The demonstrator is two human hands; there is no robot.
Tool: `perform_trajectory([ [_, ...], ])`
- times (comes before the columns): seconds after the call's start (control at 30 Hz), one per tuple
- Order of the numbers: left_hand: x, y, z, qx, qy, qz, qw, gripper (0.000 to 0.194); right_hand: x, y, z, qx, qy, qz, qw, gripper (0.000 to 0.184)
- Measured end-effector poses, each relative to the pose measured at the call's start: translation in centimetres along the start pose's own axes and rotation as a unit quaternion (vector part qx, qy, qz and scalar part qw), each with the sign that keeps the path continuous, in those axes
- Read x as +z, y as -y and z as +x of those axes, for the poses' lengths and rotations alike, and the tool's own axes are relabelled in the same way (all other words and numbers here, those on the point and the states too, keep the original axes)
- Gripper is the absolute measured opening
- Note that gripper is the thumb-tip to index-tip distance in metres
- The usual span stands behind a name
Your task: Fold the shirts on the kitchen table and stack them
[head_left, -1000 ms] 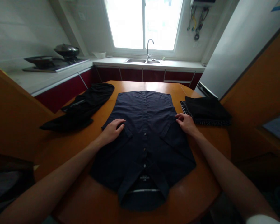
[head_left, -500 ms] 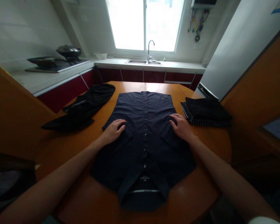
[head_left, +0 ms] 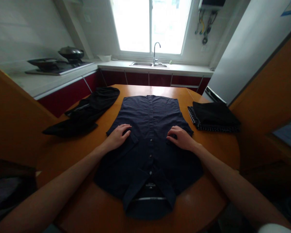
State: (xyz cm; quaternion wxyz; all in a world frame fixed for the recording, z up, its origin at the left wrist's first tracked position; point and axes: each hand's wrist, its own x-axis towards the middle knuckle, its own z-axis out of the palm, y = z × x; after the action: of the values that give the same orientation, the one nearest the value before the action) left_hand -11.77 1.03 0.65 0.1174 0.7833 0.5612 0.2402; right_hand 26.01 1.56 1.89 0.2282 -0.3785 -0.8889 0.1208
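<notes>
A dark navy button-up shirt lies flat and front up, its collar towards me and its hem at the far end. The sleeves are folded in over the front, with a cuff near each hand. My left hand rests on the shirt's left side beside one cuff, fingers slightly bent and apart from the thumb. On the other side, my right hand lies over the right cuff, its fingers curved and a small gap showing before the thumb. Part of that cuff is hidden under the hand.
The shirt lies on a wooden table. A rumpled black garment is at the left, and a stack of folded dark clothes at the right. Beyond are a counter with a sink, a stove with pans, and a fridge.
My right hand has moved inward and slightly towards me, from the shirt's right edge onto the folded cuff. My left hand and the shirt stay put.
</notes>
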Motion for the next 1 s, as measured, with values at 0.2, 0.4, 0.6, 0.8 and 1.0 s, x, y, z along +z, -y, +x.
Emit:
perform_trajectory([
  [0.2,-0.1,-0.1,0.0,-0.005,0.003,-0.003,1.000,0.052,-0.3,1.1,-0.1,-0.034,0.061,-0.018,0.997,0.017],
  [0.4,0.0,-0.1,-0.1,0.002,0.004,-0.002,1.000,0.052,0.1,1.6,-0.2,-0.033,0.072,-0.055,0.995,0.008],
  [0.6,0.1,-0.4,-0.3,0.002,0.005,0.005,1.000,0.049,0.7,1.3,-0.1,-0.017,0.023,-0.004,1.000,0.016],
  [0.8,0.0,-0.3,-0.3,0.003,0.011,0.005,1.000,0.049,0.6,0.7,0.1,0.009,-0.033,0.012,0.999,0.023],
  [1.0,0.0,-0.3,-0.2,0.002,0.014,0.009,1.000,0.050,2.4,-0.5,-0.1,0.111,-0.037,-0.089,0.989,0.052],
])
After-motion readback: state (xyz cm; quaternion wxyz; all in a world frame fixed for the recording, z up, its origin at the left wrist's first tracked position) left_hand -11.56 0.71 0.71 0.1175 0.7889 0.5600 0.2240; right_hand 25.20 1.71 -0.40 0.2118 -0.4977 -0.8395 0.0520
